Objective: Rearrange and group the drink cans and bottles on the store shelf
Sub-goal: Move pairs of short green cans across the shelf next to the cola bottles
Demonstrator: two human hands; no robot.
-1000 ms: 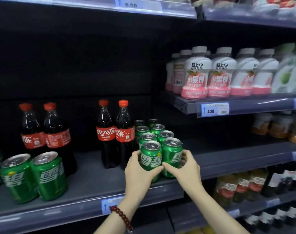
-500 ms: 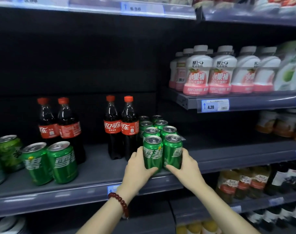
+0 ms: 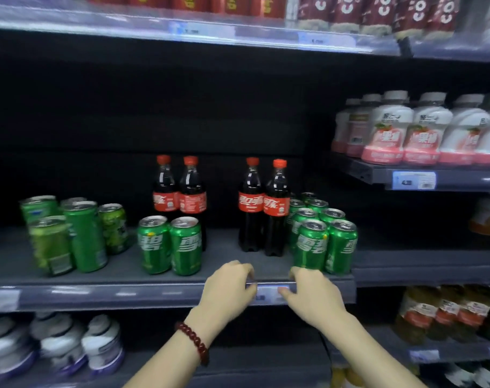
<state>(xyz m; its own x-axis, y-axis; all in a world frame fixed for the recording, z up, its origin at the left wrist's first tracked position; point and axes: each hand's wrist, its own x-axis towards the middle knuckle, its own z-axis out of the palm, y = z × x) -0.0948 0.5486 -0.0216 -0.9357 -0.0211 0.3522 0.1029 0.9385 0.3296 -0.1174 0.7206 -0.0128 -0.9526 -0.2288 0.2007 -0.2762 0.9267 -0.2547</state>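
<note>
while both hands sit at the front lip of the shelf, neither grasps anything: left hand has fingers loosely curled over the edge, empty; right hand likewise loosely bent and empty, its fingertips just below the base of the nearest can but, as far as can be told, not gripping it.

right sprite block: two columns of green cans running front to back, fronts level near the lip, sides touching. judged a finished group, faced forward so the labels read.

right cola pair: two red-capped bottles just left of that block, touching each other, upright, set further back than the front cans.

left cola pair: two more bottles, well apart from the first pair. judgement: same product split in two, so grouping is incomplete.

loose sprite pair: two cans in front of the left bottles, hiding their bases; apart from the main can block.

mixed green cans at far left: taller and blurred, labels unreadable.

likely next: close the gap between the bottle pairs, or carry the loose pair over to the block.
</note>
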